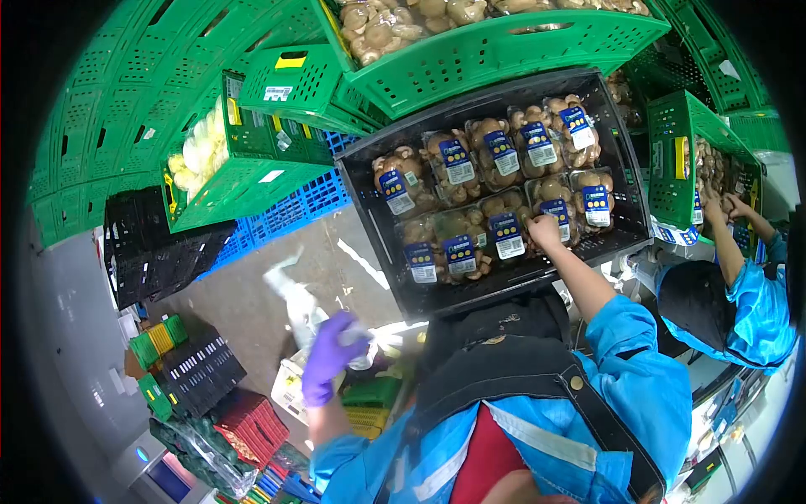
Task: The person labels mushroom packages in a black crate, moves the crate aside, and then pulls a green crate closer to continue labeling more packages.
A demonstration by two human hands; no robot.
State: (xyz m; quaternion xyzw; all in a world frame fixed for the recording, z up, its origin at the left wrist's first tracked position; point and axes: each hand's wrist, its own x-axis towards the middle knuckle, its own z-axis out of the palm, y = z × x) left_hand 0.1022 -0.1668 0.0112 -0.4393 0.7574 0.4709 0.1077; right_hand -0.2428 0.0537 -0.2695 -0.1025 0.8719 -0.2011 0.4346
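A black crate [495,294] in front of me holds two rows of film-wrapped mushroom packs with blue and white labels. My bare right hand [546,233] reaches into its near row, fingers closed at the edge of a mushroom pack [554,202]. Beside it in that row lies another mushroom pack [506,231]. Away from the crate, at lower left, my left hand [332,354] is raised in a purple glove. Its fingers curl about something whitish, smeared by motion, whose kind I cannot make out.
Behind the black crate stands a green crate [512,55] of mushrooms. Leafy vegetables [201,147] fill a green crate at left, near a blue pallet [290,202]. At right, a co-worker in blue [760,311] reaches into another green crate [672,160]. Stacked crates [201,370] stand lower left.
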